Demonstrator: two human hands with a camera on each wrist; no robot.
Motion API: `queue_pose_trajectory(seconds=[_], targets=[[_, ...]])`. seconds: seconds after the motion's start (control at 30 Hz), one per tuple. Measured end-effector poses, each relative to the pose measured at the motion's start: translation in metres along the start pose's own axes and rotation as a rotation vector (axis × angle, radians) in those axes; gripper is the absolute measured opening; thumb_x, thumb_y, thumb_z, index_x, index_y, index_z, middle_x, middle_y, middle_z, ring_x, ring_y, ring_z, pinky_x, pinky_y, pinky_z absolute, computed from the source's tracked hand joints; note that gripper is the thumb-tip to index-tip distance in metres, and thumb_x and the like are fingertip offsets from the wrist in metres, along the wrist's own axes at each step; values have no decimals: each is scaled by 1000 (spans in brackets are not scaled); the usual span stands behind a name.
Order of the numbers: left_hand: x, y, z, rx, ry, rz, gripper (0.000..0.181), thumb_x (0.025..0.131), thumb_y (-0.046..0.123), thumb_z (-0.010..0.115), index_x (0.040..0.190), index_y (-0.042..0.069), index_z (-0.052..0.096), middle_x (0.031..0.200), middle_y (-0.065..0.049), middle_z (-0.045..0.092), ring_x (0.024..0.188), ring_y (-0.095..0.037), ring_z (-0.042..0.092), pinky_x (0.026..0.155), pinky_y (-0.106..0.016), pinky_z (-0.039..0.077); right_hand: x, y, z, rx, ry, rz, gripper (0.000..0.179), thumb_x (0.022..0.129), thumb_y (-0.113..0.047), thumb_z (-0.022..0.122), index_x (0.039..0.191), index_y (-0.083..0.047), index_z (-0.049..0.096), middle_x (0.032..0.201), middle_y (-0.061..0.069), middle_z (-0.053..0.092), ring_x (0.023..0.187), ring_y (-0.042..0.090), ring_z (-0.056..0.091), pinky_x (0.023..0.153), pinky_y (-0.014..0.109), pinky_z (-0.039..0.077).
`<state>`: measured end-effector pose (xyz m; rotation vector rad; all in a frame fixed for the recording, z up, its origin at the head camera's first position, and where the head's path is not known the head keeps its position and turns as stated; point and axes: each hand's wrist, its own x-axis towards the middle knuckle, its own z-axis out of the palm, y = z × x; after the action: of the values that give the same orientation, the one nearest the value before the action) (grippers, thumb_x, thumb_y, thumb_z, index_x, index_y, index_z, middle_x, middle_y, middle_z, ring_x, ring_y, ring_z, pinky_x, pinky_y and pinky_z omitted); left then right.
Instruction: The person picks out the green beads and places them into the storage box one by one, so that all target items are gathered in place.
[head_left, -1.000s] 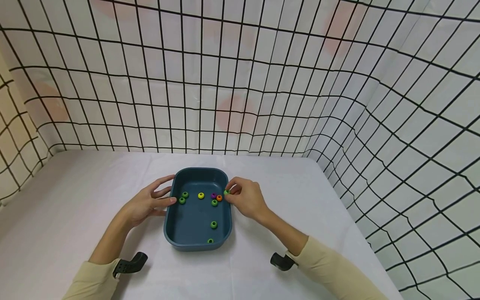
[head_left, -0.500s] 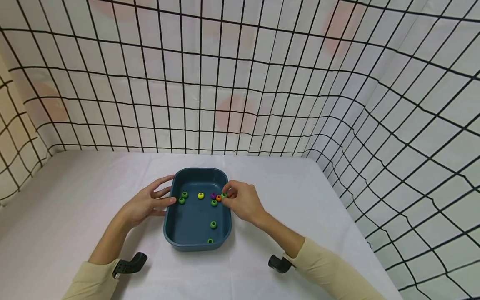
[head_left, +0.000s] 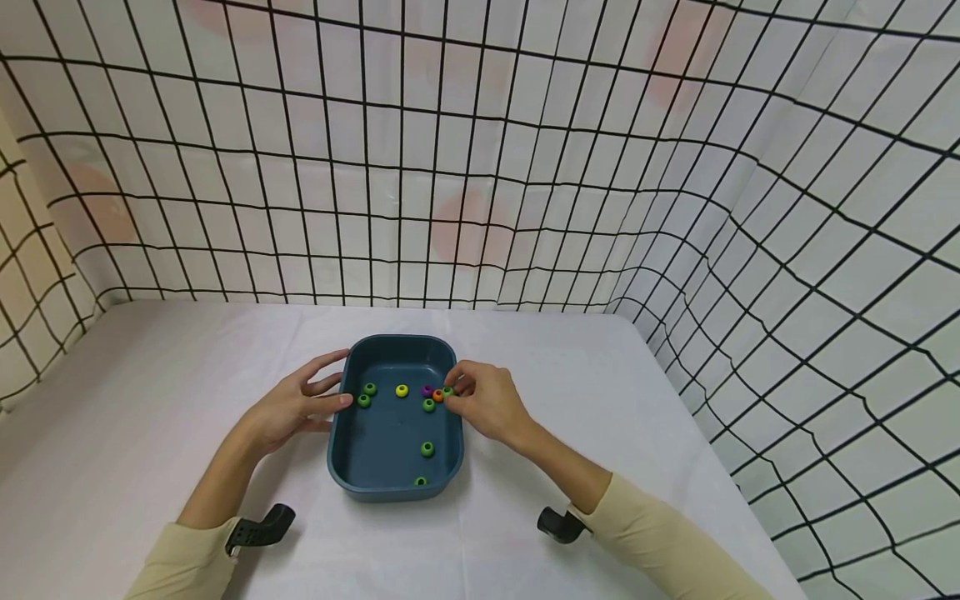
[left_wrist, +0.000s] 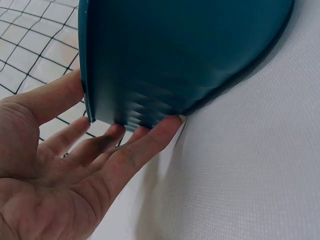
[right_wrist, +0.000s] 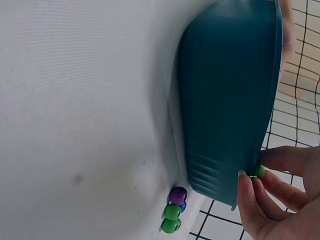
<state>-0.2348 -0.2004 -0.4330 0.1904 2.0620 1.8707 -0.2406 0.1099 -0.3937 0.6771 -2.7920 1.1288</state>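
A blue rectangular tray (head_left: 393, 437) lies on the white cloth. Against its left side rests my left hand (head_left: 296, 402), fingers spread and mostly straight; in the left wrist view its fingertips touch the tray wall (left_wrist: 175, 65). My right hand (head_left: 486, 402) pinches a green bead (head_left: 447, 391) at the inside of the right rim. Right beside that bead are an orange bead (head_left: 438, 396), a purple bead (head_left: 427, 391) and another green bead (head_left: 428, 406). A yellow bead (head_left: 402, 390) sits near the middle, and a pair of green beads (head_left: 367, 395) at the left.
Nearer the front of the tray are two green beads (head_left: 427, 450). Outside it, the right wrist view shows a purple bead (right_wrist: 178, 195), a blue bead (right_wrist: 183, 206) and green beads (right_wrist: 171, 219) on the cloth. Black wire mesh (head_left: 397, 242) stands behind the table and along the right.
My right hand has moved slightly left and over the rim with the green bead, coming up beside the orange one, then stayed there. My left hand has kept its place on the tray.
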Motion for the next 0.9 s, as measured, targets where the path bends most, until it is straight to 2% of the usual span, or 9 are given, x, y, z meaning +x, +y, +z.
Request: queue_pose_trajectory(seconds=[0.17, 0.57, 0.73, 0.9], targets=[[0, 0, 0, -3, -1, 1, 86, 96, 13, 69, 163, 22, 16, 167, -26, 12, 144, -54, 32, 97, -64, 50, -1, -2, -2, 3, -6, -14, 15, 86, -7, 74, 100, -3, 73, 88, 8, 74, 78, 17, 69, 66, 25, 57], [0, 0, 0, 6, 4, -4, 86, 96, 14, 69, 163, 23, 17, 167, -26, 13, 144, -53, 33, 97, -64, 50, 0, -1, -3, 16, 3, 3, 16, 87, -7, 75, 102, -2, 72, 90, 8, 75, 80, 18, 70, 69, 27, 58], [0, 0, 0, 3, 4, -4, 86, 96, 14, 69, 163, 23, 17, 167, -26, 13, 144, -53, 34, 97, -64, 50, 2, 4, -6, 13, 50, 15, 17, 87, -7, 75, 103, -2, 73, 86, 8, 74, 76, 17, 69, 68, 28, 58], [0, 0, 0, 3, 8, -4, 86, 96, 15, 70, 163, 23, 17, 167, -25, 13, 144, -53, 33, 98, -65, 49, 8, 18, -8, -17, 132, 22, 16, 87, -7, 75, 102, -5, 73, 82, 7, 73, 71, 15, 67, 63, 26, 56]])
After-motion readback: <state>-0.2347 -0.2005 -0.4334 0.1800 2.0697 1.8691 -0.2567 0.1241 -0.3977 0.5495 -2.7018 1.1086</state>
